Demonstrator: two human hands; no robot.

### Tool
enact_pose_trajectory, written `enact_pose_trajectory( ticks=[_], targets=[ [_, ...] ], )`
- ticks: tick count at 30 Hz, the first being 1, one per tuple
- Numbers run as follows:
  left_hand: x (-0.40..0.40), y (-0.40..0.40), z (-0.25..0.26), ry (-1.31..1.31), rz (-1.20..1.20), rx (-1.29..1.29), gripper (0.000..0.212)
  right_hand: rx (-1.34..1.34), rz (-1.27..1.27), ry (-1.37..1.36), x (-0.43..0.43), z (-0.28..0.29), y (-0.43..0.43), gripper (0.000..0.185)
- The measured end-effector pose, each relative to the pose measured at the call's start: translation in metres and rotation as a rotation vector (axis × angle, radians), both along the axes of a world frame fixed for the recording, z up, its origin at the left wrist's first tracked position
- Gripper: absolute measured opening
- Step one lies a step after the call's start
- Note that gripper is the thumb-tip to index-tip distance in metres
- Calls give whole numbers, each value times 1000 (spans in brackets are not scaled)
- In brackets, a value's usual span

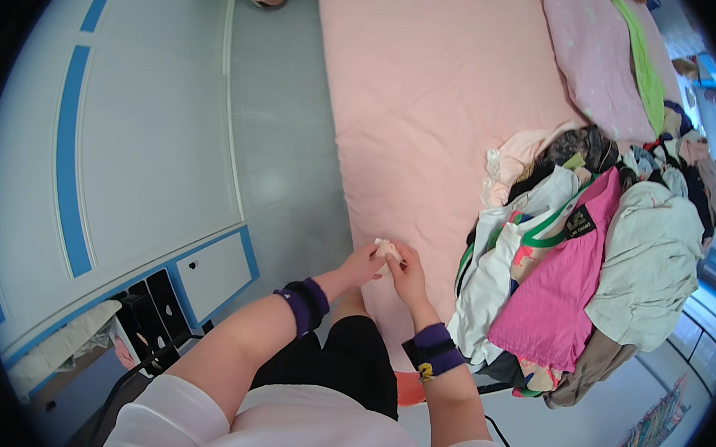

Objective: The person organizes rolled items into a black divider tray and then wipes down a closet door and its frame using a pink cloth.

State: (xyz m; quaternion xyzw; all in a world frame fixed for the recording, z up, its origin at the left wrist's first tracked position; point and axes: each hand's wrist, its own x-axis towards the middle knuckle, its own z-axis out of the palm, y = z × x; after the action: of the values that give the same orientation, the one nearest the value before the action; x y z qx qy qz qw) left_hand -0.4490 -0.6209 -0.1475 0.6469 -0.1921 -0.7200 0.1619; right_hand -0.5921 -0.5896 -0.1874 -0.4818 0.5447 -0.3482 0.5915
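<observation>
Near the edge of a bed with a pink sheet (425,135), my left hand (363,264) and my right hand (406,272) meet around a small, pale pink bundle of cloth (387,250). Fingers of both hands press on it from either side; what kind of item it is cannot be told. Purple bands with black straps wrap both wrists. To the right of my hands lies a heap of clothes, with a white garment (483,280), a bright pink garment (556,297) bearing a black label, and a pale green-grey garment (647,266).
White wardrobe doors (155,125) with blue strips stand left, across a grey floor strip (284,127). A lilac cover (595,66) lies at the upper right of the bed. Hangers (647,428) are bunched at the lower right. A red object (410,389) sits below the bed edge.
</observation>
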Motion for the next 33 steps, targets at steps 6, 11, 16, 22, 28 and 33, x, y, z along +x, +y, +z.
enact_pose_trajectory(
  ticks=[6, 11, 16, 22, 28, 33],
  targets=[
    [69, 50, 69, 22, -19, -57, 34, 32, 216, 6, 57, 75, 20, 31],
    [140, 113, 102, 166, 169, -130, 34, -79, 415, -93, 121, 127, 40, 29],
    [205, 178, 141, 204, 443, -324, 28, -62, 605, -144, 195, 174, 73, 29],
    [279, 272, 172, -38, 633, -563, 24, -22, 880, -141, 297, 224, 128, 30],
    [334, 372, 207, -288, 870, -654, 23, -69, 1098, -278, 388, 250, 203, 36],
    [373, 442, 207, -375, 1069, -775, 26, -1, 1221, -254, 445, 250, 261, 45]
  ],
)
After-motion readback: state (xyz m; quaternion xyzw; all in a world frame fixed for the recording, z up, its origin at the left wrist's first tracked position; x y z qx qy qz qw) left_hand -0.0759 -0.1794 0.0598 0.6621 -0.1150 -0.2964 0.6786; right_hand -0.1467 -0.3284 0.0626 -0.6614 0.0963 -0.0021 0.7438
